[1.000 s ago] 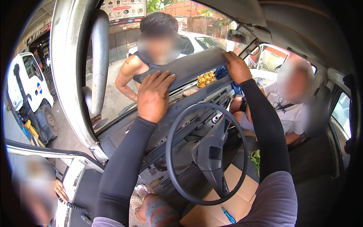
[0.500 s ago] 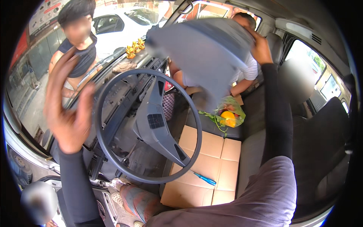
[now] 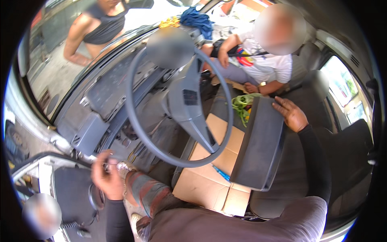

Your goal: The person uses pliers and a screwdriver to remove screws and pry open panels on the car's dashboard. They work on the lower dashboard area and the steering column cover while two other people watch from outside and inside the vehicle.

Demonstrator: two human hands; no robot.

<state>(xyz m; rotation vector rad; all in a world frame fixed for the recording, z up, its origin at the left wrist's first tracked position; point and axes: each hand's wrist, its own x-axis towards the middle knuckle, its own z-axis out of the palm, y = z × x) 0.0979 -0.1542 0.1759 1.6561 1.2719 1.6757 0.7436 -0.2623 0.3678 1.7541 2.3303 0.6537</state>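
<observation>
My right hand [image 3: 296, 117] grips the upper end of a long dark grey plastic panel [image 3: 260, 145], fingertips over its edge and thumb hidden. The panel slants over the seat and covers part of a flattened cardboard sheet [image 3: 199, 181]. A blue-handled screwdriver [image 3: 221, 173] lies on the cardboard, its handle end beside the panel. My left hand [image 3: 108, 175] hangs in the air left of the steering wheel [image 3: 135, 121], slightly blurred. Its fingers are loosely curled and apart, with nothing clearly held.
Beyond the cardboard lies a clear bag of greens [image 3: 244, 107], partly hidden by the panel. A person in a white shirt [image 3: 262, 60] sits on the far side; another [image 3: 105, 28] stands outside the windscreen. The dashboard [image 3: 115, 90] is partly stripped. A blue cloth [image 3: 197, 22] sits near gold figurines [image 3: 169, 22].
The panel has come down from in front of the seated person onto the seat area, with my right hand on it. My left hand has dropped from windscreen height to beside the wheel.
</observation>
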